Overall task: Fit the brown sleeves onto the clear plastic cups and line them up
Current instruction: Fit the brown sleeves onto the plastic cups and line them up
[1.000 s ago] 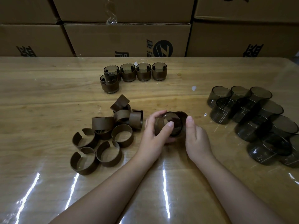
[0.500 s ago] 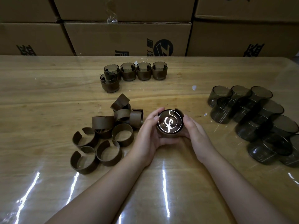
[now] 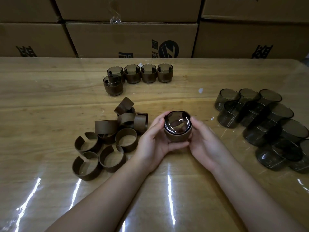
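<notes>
A glossy wooden table [image 3: 50, 101], streaked with light reflections along its near edge, fills the view in front of stacked cardboard boxes [image 3: 130, 39]. Nearest, both forearms reach in and meet at the middle. The left hand [image 3: 153, 143] and right hand [image 3: 203, 143] cup 1 clear plastic cup [image 3: 177, 122] from either side, fingers curled round the brown sleeve [image 3: 177, 137] wrapped about it. Compared with 1 second ago, the cup is turned so its round face looks toward the camera and the sleeve sits closer round it; I judge this fitting nearly finished. Left of the hands lies a heap of loose sleeves [image 3: 107, 139]; to the right stands a cluster of bare cups [image 3: 260, 119]. Farther back, 5 sleeved cups [image 3: 138, 76] stand, 4 in a row and 1 in front, where this cup probably goes.
</notes>
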Demonstrator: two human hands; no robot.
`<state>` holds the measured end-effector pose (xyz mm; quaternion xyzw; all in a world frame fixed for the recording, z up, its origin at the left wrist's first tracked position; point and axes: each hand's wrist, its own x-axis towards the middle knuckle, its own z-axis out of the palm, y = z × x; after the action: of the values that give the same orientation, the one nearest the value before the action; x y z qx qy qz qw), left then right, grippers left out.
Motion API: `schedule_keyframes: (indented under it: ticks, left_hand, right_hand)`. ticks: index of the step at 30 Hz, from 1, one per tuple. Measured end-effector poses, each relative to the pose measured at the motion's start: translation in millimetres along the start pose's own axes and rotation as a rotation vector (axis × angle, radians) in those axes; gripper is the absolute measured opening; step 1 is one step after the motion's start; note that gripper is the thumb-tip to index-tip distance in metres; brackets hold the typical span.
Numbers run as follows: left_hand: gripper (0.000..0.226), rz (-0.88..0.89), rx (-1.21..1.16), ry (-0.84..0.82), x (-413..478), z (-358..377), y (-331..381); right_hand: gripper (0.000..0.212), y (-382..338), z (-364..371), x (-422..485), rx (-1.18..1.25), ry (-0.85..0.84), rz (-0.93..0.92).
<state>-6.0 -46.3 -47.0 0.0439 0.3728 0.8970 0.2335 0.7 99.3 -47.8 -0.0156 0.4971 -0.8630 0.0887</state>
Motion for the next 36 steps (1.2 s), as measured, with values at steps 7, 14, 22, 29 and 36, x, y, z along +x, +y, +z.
schedule_keyframes:
  ticks: [7,14,22,29,36]
  left_hand:
    - [0.048,-0.002,0.021,-0.007,0,0,0]
    - [0.037,0.02,0.014,-0.024,2,-3,-3]
    - [0.039,0.174,0.505,0.095,1,6,-22]
    - [0.074,0.264,1.052,0.161,-5,5,-28]
    - [0.066,0.1,0.159,0.162,0,3,-8]
  right_hand:
    - [0.044,1,-2,1,0.33,0.023,0.092]
    - [0.031,3,-4,2,0.403,0.011,0.055]
    - [0.03,-6,-7,3,0.211,0.106,-0.06]
    - [0.034,-9,-7,-6,-0.237,0.052,-0.202]
    - [0.055,11,4,-6,-0.467,0.031,-0.313]
